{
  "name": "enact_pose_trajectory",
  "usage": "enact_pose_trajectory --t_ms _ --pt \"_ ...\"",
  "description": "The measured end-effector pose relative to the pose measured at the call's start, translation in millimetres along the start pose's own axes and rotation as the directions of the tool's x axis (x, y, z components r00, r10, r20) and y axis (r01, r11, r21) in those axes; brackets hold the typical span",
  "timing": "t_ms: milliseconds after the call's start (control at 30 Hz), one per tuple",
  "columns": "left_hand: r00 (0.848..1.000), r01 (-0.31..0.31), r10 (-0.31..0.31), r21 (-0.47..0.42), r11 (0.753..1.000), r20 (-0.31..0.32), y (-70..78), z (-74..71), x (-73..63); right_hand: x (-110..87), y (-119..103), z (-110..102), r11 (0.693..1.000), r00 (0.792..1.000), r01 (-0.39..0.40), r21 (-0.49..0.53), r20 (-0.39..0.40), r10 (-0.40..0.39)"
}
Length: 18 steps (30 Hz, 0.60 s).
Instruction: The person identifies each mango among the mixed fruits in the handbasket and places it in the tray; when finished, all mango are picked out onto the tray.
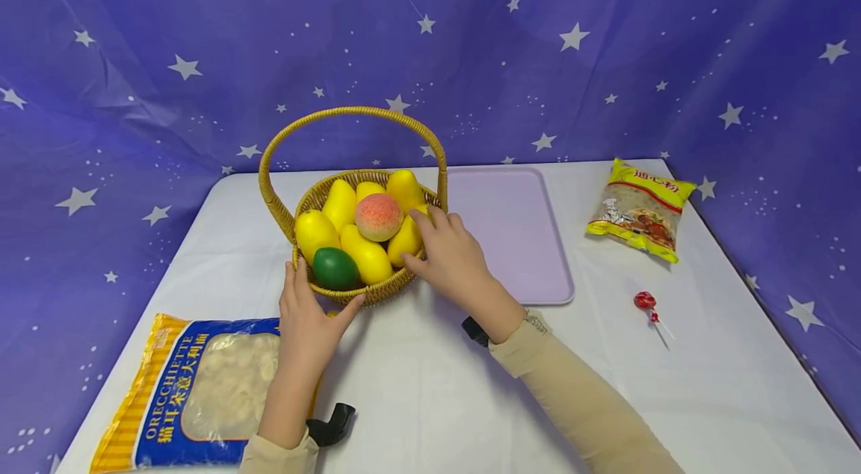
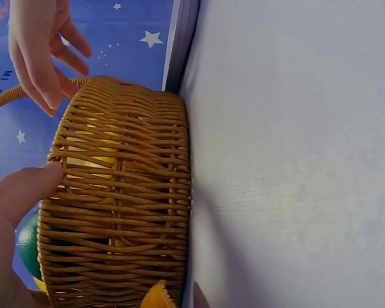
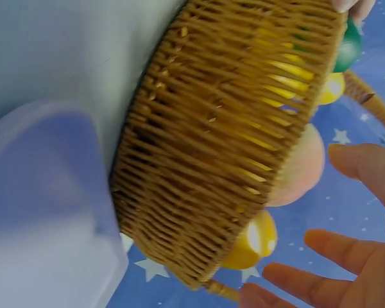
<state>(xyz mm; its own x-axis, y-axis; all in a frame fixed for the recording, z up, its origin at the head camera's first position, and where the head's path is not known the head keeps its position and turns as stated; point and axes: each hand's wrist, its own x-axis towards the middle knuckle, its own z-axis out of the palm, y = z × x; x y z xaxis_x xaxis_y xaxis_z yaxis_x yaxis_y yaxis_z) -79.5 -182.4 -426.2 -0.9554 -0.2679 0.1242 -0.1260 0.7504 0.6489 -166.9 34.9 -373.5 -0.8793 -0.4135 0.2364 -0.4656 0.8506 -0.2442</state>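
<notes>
A wicker basket with a tall arched handle holds several yellow mangoes, a pinkish peach and a dark green fruit. My left hand touches the basket's front left, thumb and fingers spread apart. In the left wrist view its thumb lies against the wicker near the rim. Over the right side of the basket is my right hand, fingers spread beside the rightmost mango. The right wrist view shows these fingers apart from the fruit, with nothing between them.
A pale purple tray lies right of the basket, partly behind it. Farther right are a yellow pasta bag and a red lollipop. A blue and orange orecchiette bag lies front left, partly under my left arm. A starry curtain hangs behind.
</notes>
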Motion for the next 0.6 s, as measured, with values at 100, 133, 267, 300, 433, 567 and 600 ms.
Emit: enact_pose_trajectory --t_ms 100,133,267,300,433,567,600 --pt "0.998 0.051 -0.049 -0.043 0.998 0.045 -1.0 0.4 1.0 6.8 2.3 4.4 1.000 0.999 -0.026 -0.009 0.022 0.027" --pt "0.996 0.067 -0.064 -0.056 0.996 0.058 -1.3 0.8 1.4 9.0 3.2 6.2 0.999 0.999 -0.035 -0.015 0.030 0.036" --pt "0.989 0.118 -0.107 -0.112 0.987 0.101 -1.6 1.7 3.1 17.6 5.8 11.9 0.997 0.996 -0.068 -0.038 0.050 0.069" --pt "0.987 0.131 -0.117 -0.123 0.984 0.113 -1.4 1.6 3.4 19.3 6.3 13.1 0.996 0.996 -0.073 -0.047 0.057 0.076" --pt "0.977 0.172 -0.150 -0.147 0.974 0.150 -0.4 0.7 3.1 23.9 6.9 17.2 0.993 0.992 -0.091 -0.075 0.081 0.097" --pt "0.973 0.187 -0.162 -0.149 0.971 0.162 0.5 -1.0 2.0 26.2 5.2 19.8 0.988 0.990 -0.096 -0.119 0.089 0.107" --pt "0.973 0.187 -0.163 -0.148 0.971 0.161 0.5 -1.4 1.6 26.7 4.4 20.1 0.987 0.990 -0.096 -0.128 0.088 0.108"
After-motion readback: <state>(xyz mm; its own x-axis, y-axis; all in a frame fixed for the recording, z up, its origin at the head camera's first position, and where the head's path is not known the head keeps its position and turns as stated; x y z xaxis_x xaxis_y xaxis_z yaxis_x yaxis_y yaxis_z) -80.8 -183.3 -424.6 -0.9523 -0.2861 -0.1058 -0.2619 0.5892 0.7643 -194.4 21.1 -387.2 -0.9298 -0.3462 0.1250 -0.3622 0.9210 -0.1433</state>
